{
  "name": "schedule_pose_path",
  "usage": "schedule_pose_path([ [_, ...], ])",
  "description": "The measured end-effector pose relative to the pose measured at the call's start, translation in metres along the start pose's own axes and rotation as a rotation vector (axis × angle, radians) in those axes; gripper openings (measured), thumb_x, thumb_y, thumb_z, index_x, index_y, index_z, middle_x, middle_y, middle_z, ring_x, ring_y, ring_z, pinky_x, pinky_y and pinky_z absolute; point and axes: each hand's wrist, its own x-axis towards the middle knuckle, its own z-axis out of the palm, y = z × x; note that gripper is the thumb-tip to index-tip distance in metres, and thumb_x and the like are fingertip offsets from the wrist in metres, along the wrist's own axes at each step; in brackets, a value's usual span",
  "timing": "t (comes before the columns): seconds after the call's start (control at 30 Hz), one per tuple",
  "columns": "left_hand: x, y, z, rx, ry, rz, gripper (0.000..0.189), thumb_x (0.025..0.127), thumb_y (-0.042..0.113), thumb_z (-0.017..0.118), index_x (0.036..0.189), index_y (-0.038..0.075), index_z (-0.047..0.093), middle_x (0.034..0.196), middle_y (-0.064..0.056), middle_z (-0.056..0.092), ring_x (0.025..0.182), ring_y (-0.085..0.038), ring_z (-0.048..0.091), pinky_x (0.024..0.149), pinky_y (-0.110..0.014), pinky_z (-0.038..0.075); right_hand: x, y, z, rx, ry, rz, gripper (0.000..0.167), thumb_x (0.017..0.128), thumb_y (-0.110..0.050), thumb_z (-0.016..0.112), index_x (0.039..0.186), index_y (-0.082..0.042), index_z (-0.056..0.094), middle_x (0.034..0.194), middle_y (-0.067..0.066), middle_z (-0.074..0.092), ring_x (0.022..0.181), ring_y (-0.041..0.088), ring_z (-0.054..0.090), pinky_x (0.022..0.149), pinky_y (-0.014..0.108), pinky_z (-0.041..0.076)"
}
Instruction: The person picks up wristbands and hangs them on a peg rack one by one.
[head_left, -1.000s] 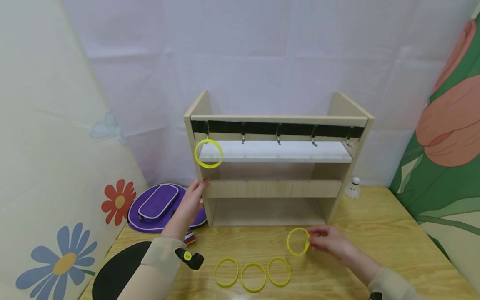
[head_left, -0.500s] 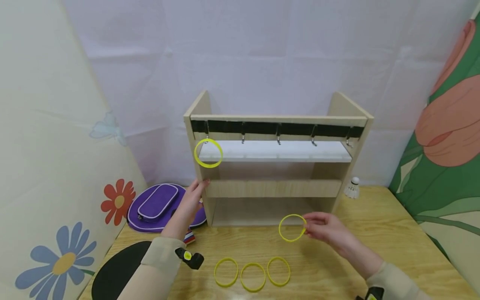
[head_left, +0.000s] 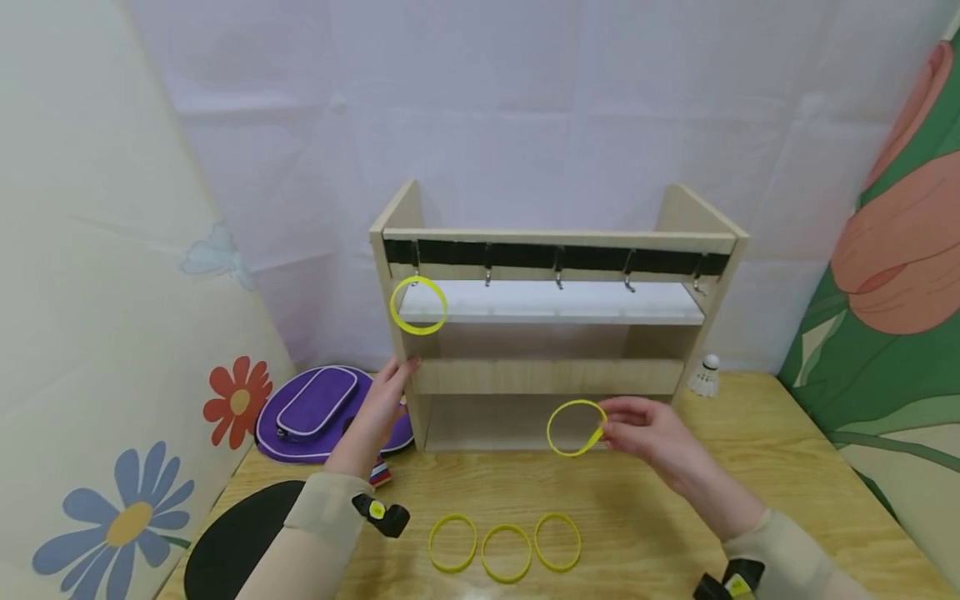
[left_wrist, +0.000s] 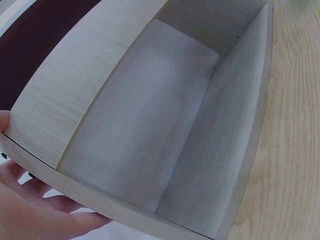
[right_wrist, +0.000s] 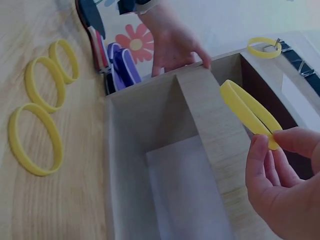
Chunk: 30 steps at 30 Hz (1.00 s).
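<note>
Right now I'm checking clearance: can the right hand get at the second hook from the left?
Likely yes: the right hand pinches a ring, but nothing visible stands between it and that hook.

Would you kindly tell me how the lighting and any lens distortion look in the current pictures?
Head view: fairly even light, a soft shadow on the wooden table below the right hand, the white shelf board very bright; left wrist view: duller, the wooden shelf unit's edges bowed; right wrist view: also dull and greyish, but the held yellow ring reads clearly.
</note>
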Motion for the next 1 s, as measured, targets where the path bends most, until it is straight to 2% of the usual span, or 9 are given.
schedule_pose_path([
  [0.17,0.000,0.002,0.001,-0.009,0.003,0.000,0.048,0.105,0.033,0.040,0.147,0.011,0.035,0.139,-0.015,0.044,0.130,-0.027,0.041,0.110,-0.055,0.034,0.003,-0.014,0.006,-0.038,0.040,0.000,0.043,0.094,-0.001,0.061,0.131,0.017,0.048,0.098,-0.002,0.069,0.088,0.007,0.068,0.081,0.022,0.057],
  [0.43,-0.001,0.002,0.002,-0.015,0.003,-0.003,0.048,0.105,0.032,0.040,0.147,0.011,0.035,0.143,-0.017,0.041,0.134,-0.029,0.039,0.114,-0.060,0.029,0.010,-0.030,0.014,0.040,0.068,-0.042,0.049,0.093,0.005,0.058,0.135,0.021,0.040,0.096,-0.002,0.068,0.087,0.008,0.068,0.084,0.022,0.056],
  [0.63,-0.003,0.001,0.002,-0.015,0.001,-0.004,0.050,0.104,0.033,0.040,0.148,0.010,0.033,0.145,-0.019,0.039,0.136,-0.030,0.037,0.115,-0.061,0.026,0.017,-0.044,0.026,0.082,0.093,-0.036,0.047,0.094,0.003,0.059,0.136,0.016,0.043,0.104,0.006,0.066,0.089,0.009,0.068,0.085,0.022,0.056],
  [0.77,-0.003,0.000,0.002,-0.011,0.003,-0.008,0.051,0.104,0.033,0.040,0.149,0.010,0.033,0.147,-0.019,0.039,0.137,-0.031,0.036,0.115,-0.062,0.025,0.022,-0.052,0.033,0.098,0.086,-0.055,0.047,0.094,0.002,0.060,0.136,0.016,0.043,0.104,0.006,0.066,0.089,0.009,0.068,0.086,0.023,0.056],
  [1.0,-0.003,0.002,0.001,-0.008,-0.002,-0.002,0.051,0.104,0.032,0.040,0.151,0.011,0.032,0.146,-0.018,0.039,0.136,-0.029,0.036,0.114,-0.060,0.029,0.027,-0.067,0.048,0.140,0.062,-0.137,0.030,0.093,0.003,0.061,0.123,0.004,0.056,0.099,0.003,0.067,0.087,0.011,0.068,0.084,0.025,0.057],
])
